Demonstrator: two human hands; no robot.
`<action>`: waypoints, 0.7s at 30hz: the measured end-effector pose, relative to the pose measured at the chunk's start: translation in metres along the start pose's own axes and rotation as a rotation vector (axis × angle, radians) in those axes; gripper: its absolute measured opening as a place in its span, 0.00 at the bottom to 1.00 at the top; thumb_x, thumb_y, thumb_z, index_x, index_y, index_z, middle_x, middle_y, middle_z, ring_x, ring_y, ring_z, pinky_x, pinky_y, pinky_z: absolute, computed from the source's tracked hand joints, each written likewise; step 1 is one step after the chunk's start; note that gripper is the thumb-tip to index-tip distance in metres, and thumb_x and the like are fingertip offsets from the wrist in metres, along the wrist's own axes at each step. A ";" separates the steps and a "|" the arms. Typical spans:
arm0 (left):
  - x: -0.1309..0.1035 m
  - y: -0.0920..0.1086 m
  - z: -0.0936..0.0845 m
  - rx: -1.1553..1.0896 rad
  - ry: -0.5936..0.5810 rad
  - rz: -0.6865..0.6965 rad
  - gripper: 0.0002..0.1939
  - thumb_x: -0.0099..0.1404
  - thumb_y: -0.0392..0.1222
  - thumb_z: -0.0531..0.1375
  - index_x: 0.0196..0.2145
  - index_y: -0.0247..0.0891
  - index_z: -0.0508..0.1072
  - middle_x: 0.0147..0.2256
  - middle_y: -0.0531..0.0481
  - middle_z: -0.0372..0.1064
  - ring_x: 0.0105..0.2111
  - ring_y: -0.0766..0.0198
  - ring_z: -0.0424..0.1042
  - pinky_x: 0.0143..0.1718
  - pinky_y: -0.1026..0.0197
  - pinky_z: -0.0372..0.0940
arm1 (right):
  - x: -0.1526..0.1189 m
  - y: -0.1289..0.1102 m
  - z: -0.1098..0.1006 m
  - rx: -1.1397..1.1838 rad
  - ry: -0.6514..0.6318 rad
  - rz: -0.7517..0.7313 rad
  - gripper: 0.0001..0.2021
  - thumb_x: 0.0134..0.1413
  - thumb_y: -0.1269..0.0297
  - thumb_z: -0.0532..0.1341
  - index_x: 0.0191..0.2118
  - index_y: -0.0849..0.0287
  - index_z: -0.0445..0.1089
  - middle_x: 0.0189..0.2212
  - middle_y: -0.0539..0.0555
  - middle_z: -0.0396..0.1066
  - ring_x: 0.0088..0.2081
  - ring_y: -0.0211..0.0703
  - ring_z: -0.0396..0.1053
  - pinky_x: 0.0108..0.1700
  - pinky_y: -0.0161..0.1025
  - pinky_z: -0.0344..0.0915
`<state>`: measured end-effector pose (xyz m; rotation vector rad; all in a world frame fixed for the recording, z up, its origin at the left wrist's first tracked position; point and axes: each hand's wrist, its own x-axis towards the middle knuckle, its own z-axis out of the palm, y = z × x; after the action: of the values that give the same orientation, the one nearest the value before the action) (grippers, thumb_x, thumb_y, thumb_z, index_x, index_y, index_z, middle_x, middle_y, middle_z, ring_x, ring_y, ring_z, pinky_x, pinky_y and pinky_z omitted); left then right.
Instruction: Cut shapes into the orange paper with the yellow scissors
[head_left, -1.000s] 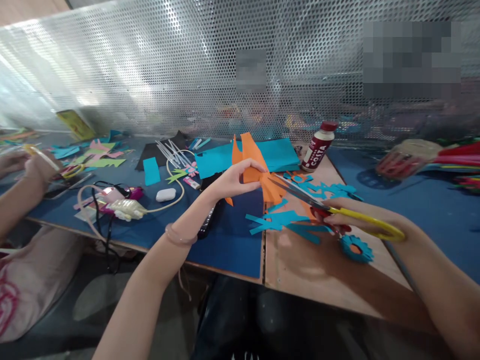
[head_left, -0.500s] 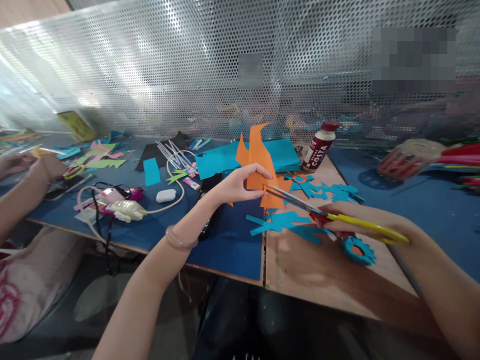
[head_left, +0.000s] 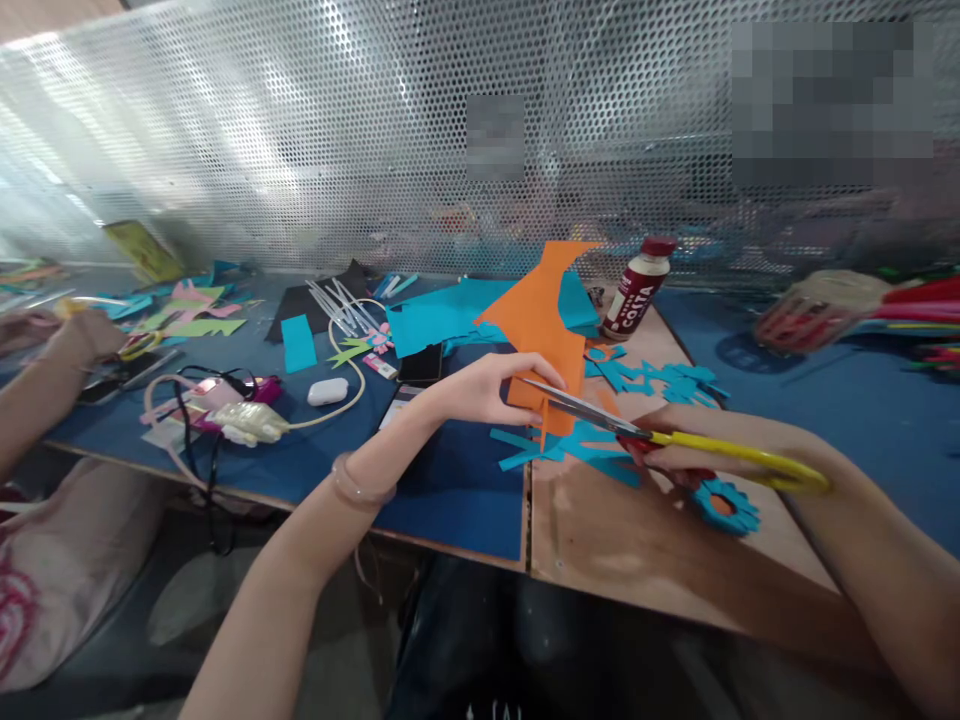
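My left hand [head_left: 484, 392] pinches the lower edge of an orange paper piece [head_left: 546, 320], held up over the table. My right hand [head_left: 712, 450] grips yellow-and-red scissors [head_left: 645, 432], whose blades reach left into the bottom of the orange paper beside my left fingers. Teal paper scraps [head_left: 559, 445] lie on the table right under the scissors. A teal cut-out flower with an orange centre [head_left: 724, 503] lies by my right wrist.
A Costa bottle [head_left: 636, 288] stands behind the orange paper, next to teal sheets [head_left: 442, 315]. A phone [head_left: 421, 364], white case [head_left: 328, 391], cables and paper scraps cover the blue mat [head_left: 450, 490]. Another person's hand [head_left: 82, 335] works at far left. A perforated metal screen [head_left: 300, 130] backs the table.
The orange paper has turned and unfolded, now showing a broad flat face. The scissors have slid a little lower and further into its bottom edge.
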<state>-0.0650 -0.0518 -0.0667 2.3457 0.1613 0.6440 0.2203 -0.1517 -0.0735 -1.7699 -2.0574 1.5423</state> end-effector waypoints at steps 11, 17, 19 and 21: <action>0.000 0.004 0.007 -0.110 0.086 -0.048 0.16 0.57 0.45 0.66 0.41 0.36 0.71 0.41 0.45 0.73 0.42 0.61 0.74 0.45 0.61 0.67 | 0.003 -0.004 -0.010 -0.095 0.008 -0.073 0.13 0.58 0.53 0.57 0.36 0.60 0.66 0.26 0.50 0.68 0.22 0.35 0.66 0.21 0.32 0.60; 0.000 0.004 0.012 -0.069 0.174 -0.012 0.12 0.58 0.43 0.65 0.38 0.36 0.71 0.38 0.45 0.73 0.39 0.62 0.74 0.43 0.61 0.68 | 0.005 0.000 -0.016 -0.127 0.007 -0.074 0.16 0.58 0.51 0.57 0.40 0.59 0.67 0.28 0.51 0.68 0.22 0.37 0.69 0.21 0.32 0.64; 0.001 0.004 0.013 -0.075 0.179 -0.007 0.12 0.58 0.43 0.65 0.38 0.35 0.72 0.38 0.45 0.74 0.39 0.62 0.74 0.43 0.61 0.68 | 0.004 -0.002 -0.016 -0.131 0.015 -0.077 0.16 0.58 0.51 0.57 0.40 0.59 0.66 0.28 0.51 0.68 0.22 0.36 0.68 0.21 0.32 0.64; 0.000 0.004 0.013 -0.079 0.160 -0.005 0.12 0.58 0.43 0.65 0.39 0.35 0.72 0.39 0.45 0.74 0.40 0.62 0.74 0.43 0.61 0.67 | 0.004 -0.006 -0.015 -0.155 0.000 -0.081 0.16 0.57 0.50 0.57 0.39 0.60 0.66 0.26 0.50 0.68 0.21 0.35 0.67 0.20 0.31 0.63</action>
<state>-0.0586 -0.0628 -0.0720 2.2171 0.2088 0.8207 0.2230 -0.1386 -0.0639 -1.7086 -2.2748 1.3966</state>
